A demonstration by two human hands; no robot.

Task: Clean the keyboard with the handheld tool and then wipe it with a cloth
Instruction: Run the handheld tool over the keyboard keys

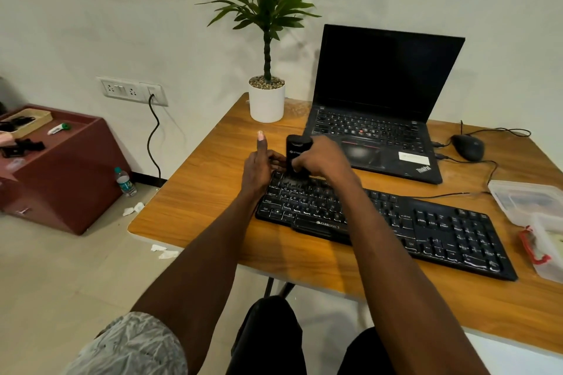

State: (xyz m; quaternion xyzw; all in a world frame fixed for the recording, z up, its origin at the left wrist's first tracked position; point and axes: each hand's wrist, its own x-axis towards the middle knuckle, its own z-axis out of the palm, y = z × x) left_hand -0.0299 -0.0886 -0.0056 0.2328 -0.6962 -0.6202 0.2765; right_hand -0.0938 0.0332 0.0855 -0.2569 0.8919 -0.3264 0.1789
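A black keyboard (426, 225) lies slanted across the wooden desk (198, 201). Standing upright on its far left corner is a black cylindrical handheld tool (296, 151). My right hand (324, 160) grips the tool from the right side. My left hand (259, 167) sits at the tool's left, its fingers curled against the tool's lower part and its thumb pointing straight up. The tool's lower end is hidden behind my hands. No cloth shows in view.
An open black laptop (380, 94) stands behind the keyboard, with a mouse (467, 147) to its right. A potted plant (266, 100) sits at the desk's far left corner. Clear plastic containers (527, 201) rest at the right edge. A maroon cabinet (70, 167) stands on the floor at left.
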